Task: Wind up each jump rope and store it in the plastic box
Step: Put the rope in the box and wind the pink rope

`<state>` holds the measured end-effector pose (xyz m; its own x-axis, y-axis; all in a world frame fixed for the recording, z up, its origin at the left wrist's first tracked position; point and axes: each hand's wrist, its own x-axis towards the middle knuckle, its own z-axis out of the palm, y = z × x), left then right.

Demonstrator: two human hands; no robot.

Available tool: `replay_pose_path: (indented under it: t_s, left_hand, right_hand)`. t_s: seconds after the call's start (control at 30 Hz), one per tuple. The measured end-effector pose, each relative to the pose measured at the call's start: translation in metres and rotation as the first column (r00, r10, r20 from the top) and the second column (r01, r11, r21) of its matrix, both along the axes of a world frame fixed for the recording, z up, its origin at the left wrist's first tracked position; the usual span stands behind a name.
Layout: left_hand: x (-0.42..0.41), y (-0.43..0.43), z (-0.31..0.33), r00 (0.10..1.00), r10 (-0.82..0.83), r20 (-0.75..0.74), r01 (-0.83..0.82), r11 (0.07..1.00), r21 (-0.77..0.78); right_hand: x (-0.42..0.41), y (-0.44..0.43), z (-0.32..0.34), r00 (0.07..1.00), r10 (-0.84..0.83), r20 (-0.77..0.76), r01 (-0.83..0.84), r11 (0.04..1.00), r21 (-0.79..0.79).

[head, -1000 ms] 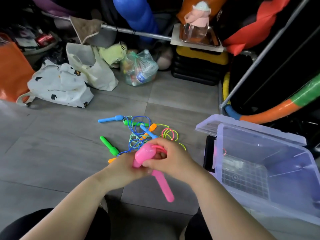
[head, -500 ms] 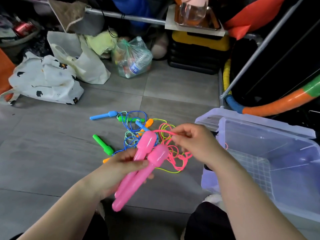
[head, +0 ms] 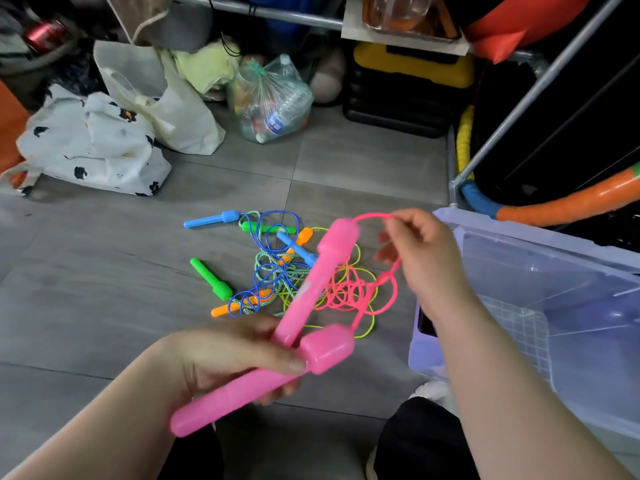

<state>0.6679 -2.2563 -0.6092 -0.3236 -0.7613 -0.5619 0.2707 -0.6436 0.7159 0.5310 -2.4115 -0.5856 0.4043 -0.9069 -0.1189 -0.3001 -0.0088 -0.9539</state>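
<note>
My left hand (head: 225, 355) grips both pink handles (head: 318, 282) of the pink jump rope, crossed in a V, one pointing up and right, the other down and left. Between thumb and fingers my right hand (head: 426, 258) pinches the pink cord (head: 372, 216) near the upper handle's top. The remaining pink cord (head: 349, 292) hangs in a loose tangle. Behind it on the floor lies a heap of blue, green and orange jump ropes (head: 270, 268). The clear plastic box (head: 540, 306) stands open at the right.
A spotted white bag (head: 90, 147), a cream bag (head: 162, 98) and a clear bag of bottles (head: 270, 102) line the back. A metal rack pole (head: 526, 105) and a padded orange hoop (head: 568, 202) stand behind the box. My dark-trousered knees (head: 415, 441) show at the bottom.
My right hand let go of the handles, drew the pink cord up and to the right, and the handles spread apart in my left hand. The view came closer.
</note>
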Motion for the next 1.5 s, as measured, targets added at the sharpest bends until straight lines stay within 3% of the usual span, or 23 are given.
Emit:
replay_pose_path:
  t_s: [0.1,0.27,0.5,0.63,0.7,0.83,0.9,0.97,1.03,1.1,1.13,1.2,1.27,1.3,1.37,1.43,1.5]
  left_hand:
    - [0.001,0.000,-0.003,0.999,0.047,0.011,-0.047,0.999,-0.018]
    - [-0.001,-0.008,-0.007,0.970,0.161,0.181,-0.156,0.987,-0.042]
    - [-0.006,-0.014,-0.013,0.954,0.186,0.234,-0.183,0.983,-0.036]
    - [-0.004,-0.012,-0.014,0.954,0.167,0.250,-0.152,0.985,-0.078]
    - [-0.004,-0.010,-0.009,0.972,0.137,0.189,-0.121,0.988,-0.091]
    - [0.000,-0.008,-0.003,0.960,0.278,0.017,-0.273,0.951,-0.145]
    - [0.007,-0.010,-0.002,0.892,0.449,-0.053,-0.451,0.879,-0.156]
    - [0.015,-0.012,-0.002,0.788,0.611,-0.075,-0.614,0.775,-0.146]
    - [0.021,-0.014,-0.003,0.694,0.718,-0.049,-0.717,0.684,-0.135]
    - [0.025,-0.015,-0.007,0.576,0.817,-0.003,-0.813,0.573,-0.102]
    - [0.028,-0.015,-0.008,0.518,0.854,0.039,-0.849,0.520,-0.094]
    - [0.033,-0.014,-0.009,0.440,0.894,0.077,-0.888,0.447,-0.109]
    - [0.036,-0.012,-0.009,0.409,0.906,0.108,-0.896,0.421,-0.142]
    - [0.036,-0.012,-0.009,0.404,0.902,0.150,-0.888,0.426,-0.174]
    - [0.034,-0.011,-0.009,0.424,0.868,0.259,-0.831,0.487,-0.269]
    - [0.029,-0.011,-0.008,0.521,0.781,0.344,-0.721,0.618,-0.313]
    - [0.022,-0.010,-0.006,0.634,0.604,0.483,-0.526,0.794,-0.303]
  right_hand:
    - [-0.010,-0.007,0.003,0.999,-0.033,-0.020,0.033,0.999,0.012]
    - [-0.006,0.007,0.004,0.954,0.286,-0.083,-0.279,0.956,0.088]
    - [0.002,0.022,-0.003,0.812,0.534,-0.236,-0.531,0.844,0.082]
    - [0.005,0.024,-0.018,0.795,0.493,-0.352,-0.532,0.847,-0.015]
    - [0.005,0.022,-0.020,0.812,0.493,-0.312,-0.522,0.853,-0.010]
    - [0.006,0.024,-0.013,0.896,0.443,-0.038,-0.423,0.875,0.234]
    - [0.006,0.025,-0.015,0.909,0.414,0.040,-0.408,0.868,0.285]
    - [0.005,0.026,-0.019,0.889,0.458,-0.017,-0.439,0.861,0.258]
    - [0.004,0.023,-0.025,0.828,0.465,-0.313,-0.446,0.885,0.133]
    - [-0.003,0.016,-0.032,0.681,0.288,-0.673,-0.445,0.893,-0.068]
    - [-0.008,0.013,-0.033,0.638,0.180,-0.748,-0.413,0.900,-0.136]
    - [-0.016,0.006,-0.034,0.676,0.047,-0.735,-0.298,0.930,-0.215]
    - [-0.019,0.001,-0.034,0.774,-0.047,-0.632,-0.159,0.951,-0.265]
    - [-0.020,-0.001,-0.036,0.811,-0.043,-0.583,-0.131,0.958,-0.254]
    - [-0.018,0.002,-0.037,0.798,0.148,-0.584,-0.248,0.964,-0.095]
    - [-0.014,0.010,-0.041,0.650,0.425,-0.630,-0.430,0.889,0.155]
    - [-0.009,0.018,-0.043,0.579,0.490,-0.652,-0.512,0.841,0.176]
